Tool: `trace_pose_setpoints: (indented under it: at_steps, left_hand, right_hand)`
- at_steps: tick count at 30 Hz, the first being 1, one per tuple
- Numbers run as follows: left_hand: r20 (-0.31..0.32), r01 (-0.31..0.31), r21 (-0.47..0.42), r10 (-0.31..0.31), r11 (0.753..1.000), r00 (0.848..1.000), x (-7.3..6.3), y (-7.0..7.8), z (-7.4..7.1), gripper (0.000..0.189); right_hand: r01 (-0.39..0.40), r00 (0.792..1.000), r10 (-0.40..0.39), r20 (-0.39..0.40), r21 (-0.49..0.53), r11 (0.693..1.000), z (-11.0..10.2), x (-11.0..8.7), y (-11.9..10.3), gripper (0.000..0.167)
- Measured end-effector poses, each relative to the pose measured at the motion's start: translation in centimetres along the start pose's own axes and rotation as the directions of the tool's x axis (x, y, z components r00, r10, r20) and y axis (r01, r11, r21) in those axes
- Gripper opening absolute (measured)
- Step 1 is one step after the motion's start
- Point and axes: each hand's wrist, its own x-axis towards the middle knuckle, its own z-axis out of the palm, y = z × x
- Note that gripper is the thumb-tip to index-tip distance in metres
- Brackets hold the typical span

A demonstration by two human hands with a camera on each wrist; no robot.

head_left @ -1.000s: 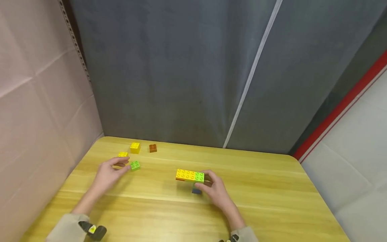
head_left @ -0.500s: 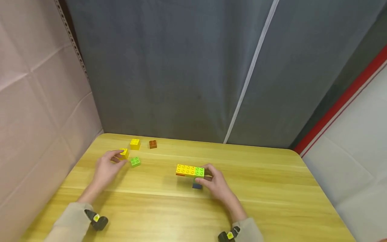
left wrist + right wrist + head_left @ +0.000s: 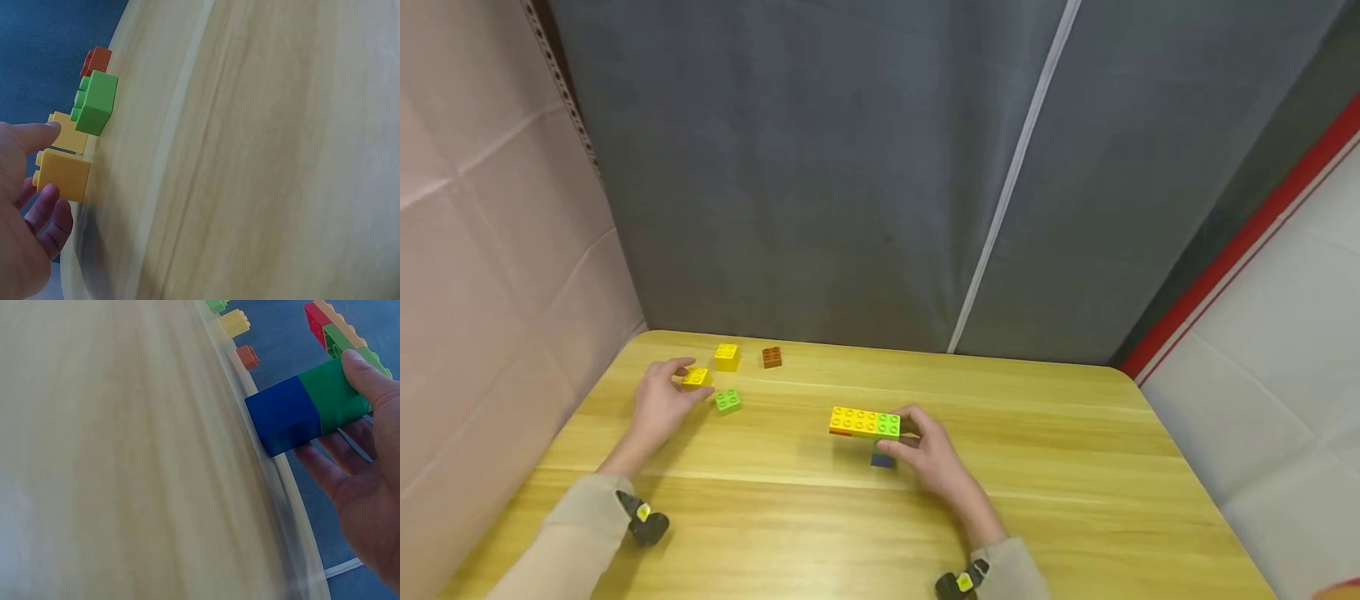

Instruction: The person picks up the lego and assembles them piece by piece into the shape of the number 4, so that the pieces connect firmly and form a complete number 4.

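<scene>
My left hand (image 3: 661,400) is at a yellow brick (image 3: 696,378) at the table's left. Its thumb and fingers are spread either side of that brick; in the left wrist view a gap shows between the thumb (image 3: 40,134) and the brick. A light green brick (image 3: 727,402) stands just right of the thumb tip. My right hand (image 3: 931,454) grips a brick structure (image 3: 865,422): blue brick (image 3: 284,415) at the bottom, dark green brick (image 3: 331,394) above, and a yellow and light green top reaching left, with a red brick (image 3: 317,326) beneath its end.
Behind the left hand stand another yellow brick (image 3: 727,357) and a brown-orange brick (image 3: 772,357). The wooden table (image 3: 790,533) ends at a dark grey curtain (image 3: 820,208). A pale fabric wall (image 3: 497,250) borders the left side.
My left hand has shifted from beside the light green brick to the yellow brick, its fingers now around it. The right hand keeps its grip on the structure with little movement.
</scene>
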Motion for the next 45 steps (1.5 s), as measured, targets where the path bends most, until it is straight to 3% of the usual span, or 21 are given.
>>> trace_pose_setpoints:
  at_steps: [7, 16, 27, 33, 39, 45]
  left_hand:
    - [0.017, 0.051, -0.023, -0.051, 0.998, 0.999, 0.0, 0.0, -0.1, 0.06]
    - [0.125, 0.168, -0.015, -0.165, 0.986, 0.978, 0.0, -0.2, -0.2, 0.06]
    - [0.118, 0.246, -0.072, -0.236, 0.967, 0.965, -1.2, -0.4, -1.4, 0.058]
    - [0.132, 0.175, -0.082, -0.163, 0.981, 0.978, -2.0, 1.5, -2.4, 0.059]
    - [0.189, 0.096, -0.132, -0.07, 0.987, 0.979, -2.7, 5.3, -2.7, 0.058]
    - [0.2, -0.03, -0.224, 0.076, 0.974, 0.977, -3.4, 9.4, -1.5, 0.048]
  right_hand:
    - [-0.031, 0.999, 0.031, -0.007, 0.038, 0.999, 0.3, -0.2, -0.2, 0.035]
    - [-0.018, 1.0, 0.018, 0.008, 0.027, 0.999, 0.2, -0.7, -0.5, 0.033]
    - [-0.027, 1.0, 0.027, 0.002, 0.071, 0.997, 0.9, -1.2, -0.5, 0.035]
    - [-0.035, 0.999, 0.036, -0.011, 0.081, 0.996, 0.7, -1.4, -0.4, 0.034]
    - [-0.046, 0.999, 0.047, -0.011, 0.072, 0.996, 0.5, -1.6, -0.3, 0.033]
    - [-0.044, 0.999, 0.045, -0.006, 0.052, 0.998, 0.5, -1.7, -0.4, 0.032]
